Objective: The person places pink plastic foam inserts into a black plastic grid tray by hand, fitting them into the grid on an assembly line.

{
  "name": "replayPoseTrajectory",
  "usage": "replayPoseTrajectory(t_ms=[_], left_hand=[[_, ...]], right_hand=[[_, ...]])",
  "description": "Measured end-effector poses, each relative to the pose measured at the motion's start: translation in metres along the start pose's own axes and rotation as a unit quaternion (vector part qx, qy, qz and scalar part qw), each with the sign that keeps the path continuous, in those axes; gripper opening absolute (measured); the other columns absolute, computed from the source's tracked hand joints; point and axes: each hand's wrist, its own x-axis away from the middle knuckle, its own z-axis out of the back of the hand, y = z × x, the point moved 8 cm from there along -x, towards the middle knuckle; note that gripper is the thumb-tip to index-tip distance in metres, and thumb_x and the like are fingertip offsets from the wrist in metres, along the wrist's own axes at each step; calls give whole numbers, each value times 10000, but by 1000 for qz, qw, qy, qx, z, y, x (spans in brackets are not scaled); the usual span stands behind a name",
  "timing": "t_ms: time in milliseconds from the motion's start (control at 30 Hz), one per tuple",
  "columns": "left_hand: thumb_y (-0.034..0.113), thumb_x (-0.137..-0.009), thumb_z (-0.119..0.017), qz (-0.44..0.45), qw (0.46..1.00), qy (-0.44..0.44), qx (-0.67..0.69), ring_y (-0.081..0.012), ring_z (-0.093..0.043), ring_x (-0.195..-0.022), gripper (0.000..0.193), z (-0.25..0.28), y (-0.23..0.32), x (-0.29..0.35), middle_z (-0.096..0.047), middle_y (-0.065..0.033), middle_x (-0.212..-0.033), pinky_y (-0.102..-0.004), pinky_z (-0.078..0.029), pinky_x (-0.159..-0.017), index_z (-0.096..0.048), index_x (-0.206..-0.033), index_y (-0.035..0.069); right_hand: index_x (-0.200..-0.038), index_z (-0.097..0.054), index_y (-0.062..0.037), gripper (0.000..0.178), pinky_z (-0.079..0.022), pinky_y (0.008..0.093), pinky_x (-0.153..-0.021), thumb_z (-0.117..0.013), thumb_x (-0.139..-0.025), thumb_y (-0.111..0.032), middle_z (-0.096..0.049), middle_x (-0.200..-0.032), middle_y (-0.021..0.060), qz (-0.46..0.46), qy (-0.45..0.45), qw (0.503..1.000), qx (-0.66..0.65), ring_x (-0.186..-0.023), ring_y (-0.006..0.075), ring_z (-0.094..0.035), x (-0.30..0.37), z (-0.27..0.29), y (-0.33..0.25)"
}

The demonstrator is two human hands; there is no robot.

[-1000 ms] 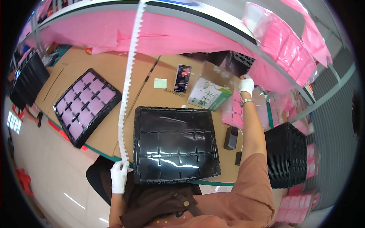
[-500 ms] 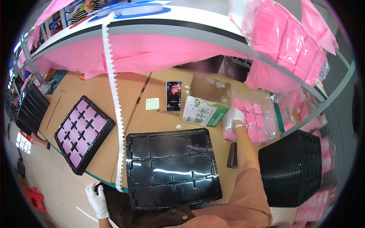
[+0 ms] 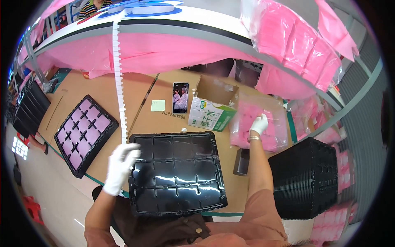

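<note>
A black plastic tray with a grid of shallow compartments lies right in front of me. My left hand, in a white glove, is at its left edge, the fingers apart and slightly blurred. To the right, my gloved right hand is over a clear plastic bag of pink pieces. Its fingers are drawn together; whatever they hold is hidden. Beside that bag stands an open cardboard box, white and green on its front. Further left lies a second black tray, its compartments filled with pale purple-pink pieces.
A tall stack of black trays stands at the right, a dark block beside it. A phone and sticky notes lie behind the tray. A white toothed strip hangs down from the shelf.
My left hand has come up from below the table edge to the front tray's left side. My right hand has shifted from beside the box onto the bagged pink pieces.
</note>
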Motion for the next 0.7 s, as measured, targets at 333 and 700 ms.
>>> replayPoseTrajectory(t_ms=[333,700], left_hand=[[359,-820,-690,-362,931,-30,42,-302,-601,-1015,513,-157,152,-12,-592,-157,-1117,-370,-465,-858,-535,-1205,58],[330,-944,-587,-15,927,11,375,-43,-506,-795,271,-21,43,0,-572,36,-863,-216,-413,-715,-625,-980,64]], right_hand=[[-804,-610,-59,78,-462,337,-738,-623,-744,-10,-633,-845,58,379,-174,909,19,-784,223,-590,259,-20,-376],[-1201,-519,-26,715,-497,499,-851,-585,-813,-623,-633,-1110,158,-486,-469,655,-339,-1035,351,-610,314,-57,-202]])
